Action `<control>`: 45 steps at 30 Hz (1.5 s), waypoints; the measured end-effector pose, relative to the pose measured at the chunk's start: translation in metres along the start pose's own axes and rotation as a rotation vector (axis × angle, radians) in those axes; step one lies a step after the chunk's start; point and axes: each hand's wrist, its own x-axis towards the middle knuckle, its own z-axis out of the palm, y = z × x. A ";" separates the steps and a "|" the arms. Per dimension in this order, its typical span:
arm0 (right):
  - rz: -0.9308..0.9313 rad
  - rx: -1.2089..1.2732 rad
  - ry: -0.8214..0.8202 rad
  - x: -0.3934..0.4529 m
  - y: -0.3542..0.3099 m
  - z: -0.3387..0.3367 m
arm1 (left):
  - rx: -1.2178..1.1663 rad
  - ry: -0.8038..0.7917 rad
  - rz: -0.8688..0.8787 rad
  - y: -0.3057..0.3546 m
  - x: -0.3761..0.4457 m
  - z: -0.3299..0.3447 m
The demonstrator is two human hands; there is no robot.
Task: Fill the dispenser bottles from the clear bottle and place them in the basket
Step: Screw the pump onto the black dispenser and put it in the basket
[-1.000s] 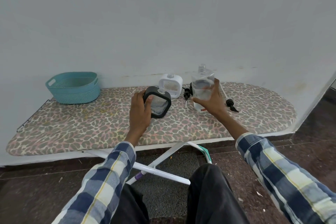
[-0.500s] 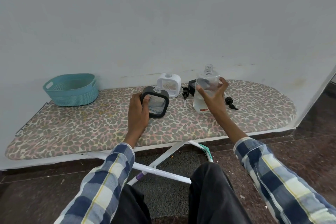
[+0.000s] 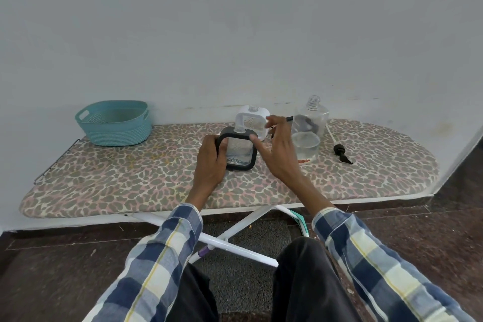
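Observation:
My left hand [image 3: 209,162] grips the left side of a black-framed dispenser bottle [image 3: 239,151], which stands uncapped on the ironing board [image 3: 130,180]. My right hand [image 3: 277,149] hovers with spread fingers between that bottle and the clear bottle [image 3: 309,136], holding nothing. Its thumb is close to the black frame's top right corner. The clear bottle stands upright, uncapped and partly full of clear liquid. A white-framed dispenser bottle [image 3: 251,119] stands just behind, partly hidden by my right fingers. The teal basket [image 3: 115,123] sits at the board's far left.
A black pump head with its tube [image 3: 341,153] lies on the board right of the clear bottle. Another dark pump part [image 3: 308,123] shows behind the clear bottle. A wall runs right behind the board. My knees and the board's white legs are below.
My right hand has let go of the clear bottle and moved left toward the dispensers. The clear bottle now stands alone on the board. My left hand keeps its grip.

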 end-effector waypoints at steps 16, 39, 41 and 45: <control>0.037 -0.005 -0.033 -0.003 0.020 0.045 | -0.097 0.069 -0.098 -0.005 0.004 0.002; 0.033 0.098 -0.104 -0.004 0.028 0.042 | 0.574 0.013 -0.158 -0.016 0.030 0.007; 0.032 0.112 -0.116 -0.004 0.028 0.042 | 0.509 0.018 -0.189 -0.016 0.035 0.004; 0.058 0.130 -0.129 -0.004 0.029 0.043 | 0.305 0.145 -0.201 -0.014 0.047 -0.004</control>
